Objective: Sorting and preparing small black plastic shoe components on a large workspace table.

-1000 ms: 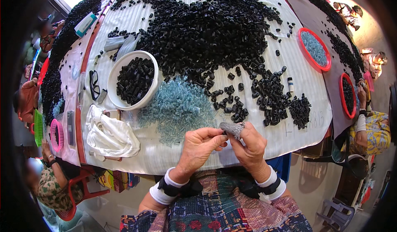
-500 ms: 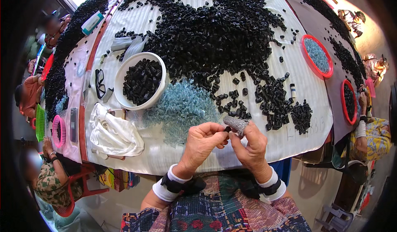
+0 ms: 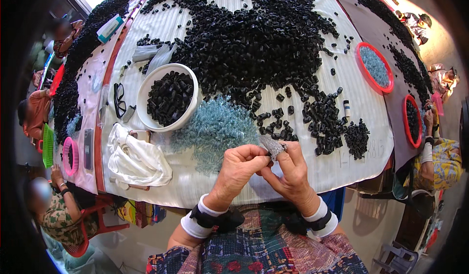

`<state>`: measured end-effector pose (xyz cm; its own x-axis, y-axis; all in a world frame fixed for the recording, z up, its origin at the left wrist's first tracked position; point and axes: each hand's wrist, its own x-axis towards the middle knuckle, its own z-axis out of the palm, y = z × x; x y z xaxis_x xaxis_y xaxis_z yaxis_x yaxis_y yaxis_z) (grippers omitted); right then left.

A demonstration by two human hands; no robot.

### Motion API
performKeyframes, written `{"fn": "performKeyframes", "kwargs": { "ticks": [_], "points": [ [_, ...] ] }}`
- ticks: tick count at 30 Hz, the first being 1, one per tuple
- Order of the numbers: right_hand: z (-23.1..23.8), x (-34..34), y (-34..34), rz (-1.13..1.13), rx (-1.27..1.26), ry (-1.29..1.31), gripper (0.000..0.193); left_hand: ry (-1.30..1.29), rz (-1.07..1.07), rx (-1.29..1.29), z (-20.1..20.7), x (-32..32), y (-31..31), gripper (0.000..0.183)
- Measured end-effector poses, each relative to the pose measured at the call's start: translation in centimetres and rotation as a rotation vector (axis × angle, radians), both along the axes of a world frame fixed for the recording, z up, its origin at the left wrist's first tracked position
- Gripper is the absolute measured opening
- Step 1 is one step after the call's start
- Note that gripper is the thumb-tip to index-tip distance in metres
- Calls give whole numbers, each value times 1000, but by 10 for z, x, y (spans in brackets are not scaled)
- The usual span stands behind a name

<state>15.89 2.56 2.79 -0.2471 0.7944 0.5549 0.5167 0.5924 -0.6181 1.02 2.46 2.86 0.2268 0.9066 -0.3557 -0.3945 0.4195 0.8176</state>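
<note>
My left hand [image 3: 237, 172] pinches a small black plastic piece [image 3: 268, 155] between thumb and forefinger, and little of it shows. Against these fingertips sits my right hand [image 3: 292, 177], its fingers bent inward; whatever they grip is hidden. A grey knitted finger cover [image 3: 272, 146] wraps one right finger. Just beyond both hands spreads a heap of clear bluish small pieces [image 3: 215, 127], which look like tiny springs. A white bowl [image 3: 192, 109] of black plastic pieces stands to its left. Loose black pieces [image 3: 325, 120] lie to the right of the heap.
A large mound of black pieces [image 3: 254, 44] covers the far table. At left lie a white cloth [image 3: 132, 159], eyeglasses [image 3: 118, 100] and a phone [image 3: 88, 148]. A small dark pile [image 3: 356, 139] and a red basket [image 3: 363, 73] are at right. Other people sit at both sides.
My right hand has shifted left and closer to the left one, its covered finger now tipped toward the left fingertips. The black piece shows less than before.
</note>
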Motion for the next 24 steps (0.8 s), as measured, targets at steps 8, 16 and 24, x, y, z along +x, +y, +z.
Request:
{"fn": "performKeyframes", "kwargs": {
  "ticks": [8,16,24],
  "points": [
    [-1,0,-4,-43,2,-50,29,35,-7,16,0,1,0,12],
    [-2,5,-5,-57,11,-65,29,62,-45,4,0,0,-1,13],
    [-5,7,1,-50,38,-61,27,140,-65,24,6,-1,1,12]
  ]
}}
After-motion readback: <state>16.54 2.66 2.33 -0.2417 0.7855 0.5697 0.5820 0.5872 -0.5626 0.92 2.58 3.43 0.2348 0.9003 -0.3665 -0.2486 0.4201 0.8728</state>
